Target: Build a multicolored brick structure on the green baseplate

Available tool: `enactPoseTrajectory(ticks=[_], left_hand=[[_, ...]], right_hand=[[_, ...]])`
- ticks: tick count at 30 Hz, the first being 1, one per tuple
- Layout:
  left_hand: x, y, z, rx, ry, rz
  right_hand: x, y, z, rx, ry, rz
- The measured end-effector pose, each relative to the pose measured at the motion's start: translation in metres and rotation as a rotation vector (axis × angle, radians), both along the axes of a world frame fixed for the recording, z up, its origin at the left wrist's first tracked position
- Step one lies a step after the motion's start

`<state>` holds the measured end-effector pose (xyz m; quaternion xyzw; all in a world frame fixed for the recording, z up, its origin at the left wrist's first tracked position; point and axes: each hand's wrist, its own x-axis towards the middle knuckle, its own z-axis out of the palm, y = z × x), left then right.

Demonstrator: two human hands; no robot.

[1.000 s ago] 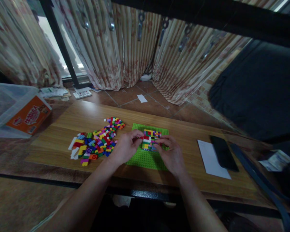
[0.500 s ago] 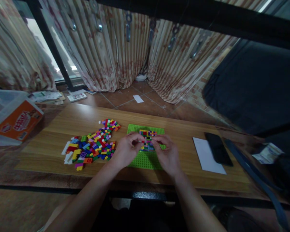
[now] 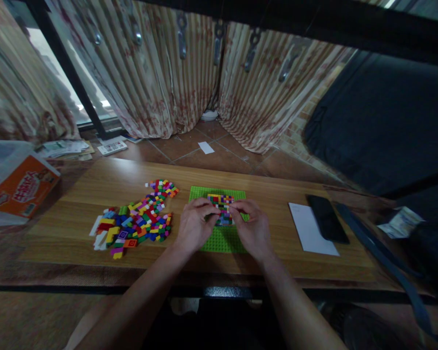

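Note:
A green studded baseplate lies on the wooden board, with a patch of multicoloured toy bricks set on its far half. Over the patch's left side is my left hand, thumb and fingertips pinched together. My right hand reaches in from the other side, its thumb and forefinger also closed at the bricks. The fingertips of both hands are close together. Whatever is between them is too small to make out. Part of the brick patch is hidden behind my hands.
Loose bricks form a heap left of the baseplate. On the right, a black phone overlaps white paper. A clear plastic tub with an orange label stands at the far left. A dark strap hangs by the right end.
My left hand has shifted slightly right, its fingertips closer to those of my right hand. The whole view has moved a little; the baseplate and loose bricks stay in place.

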<state>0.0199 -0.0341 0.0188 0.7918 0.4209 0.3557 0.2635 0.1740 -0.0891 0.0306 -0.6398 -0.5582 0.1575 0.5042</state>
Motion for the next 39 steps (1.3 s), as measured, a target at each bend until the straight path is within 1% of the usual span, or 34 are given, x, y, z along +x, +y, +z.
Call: enactPoseTrajectory(ticks=[4, 8, 10, 15, 17, 20, 28, 32, 36, 39], left_hand=[[0.005, 0.001, -0.001, -0.027, -0.026, 0.041], [0.005, 0.001, 0.0, -0.063, -0.027, 0.071], [0.005, 0.0, 0.001, -0.065, -0.027, 0.082], [0.007, -0.001, 0.001, -0.061, -0.032, 0.123], [0.007, -0.001, 0.001, -0.07, -0.044, 0.139], [0.008, -0.001, 0.0, -0.089, -0.058, 0.143], [0.009, -0.003, 0.002, -0.132, -0.07, 0.139], [0.01, -0.004, 0.003, -0.139, -0.074, 0.138], [0.011, -0.005, 0.002, -0.131, -0.087, 0.133], [0.009, -0.006, 0.003, -0.122, -0.081, 0.114]], right_hand=[[0.001, 0.0, 0.001, 0.003, 0.006, 0.002], [0.0, 0.0, -0.003, -0.045, 0.025, -0.012], [-0.002, 0.002, -0.008, -0.075, 0.035, -0.044], [-0.01, 0.011, -0.022, -0.125, 0.082, -0.184], [-0.011, 0.014, -0.026, -0.137, 0.106, -0.208], [-0.012, 0.016, -0.028, -0.146, 0.117, -0.203], [-0.011, 0.014, -0.027, -0.193, 0.119, -0.177], [-0.011, 0.015, -0.029, -0.179, 0.107, -0.191], [-0.012, 0.015, -0.028, -0.152, 0.108, -0.151], [-0.012, 0.014, -0.029, -0.149, 0.103, -0.145]])
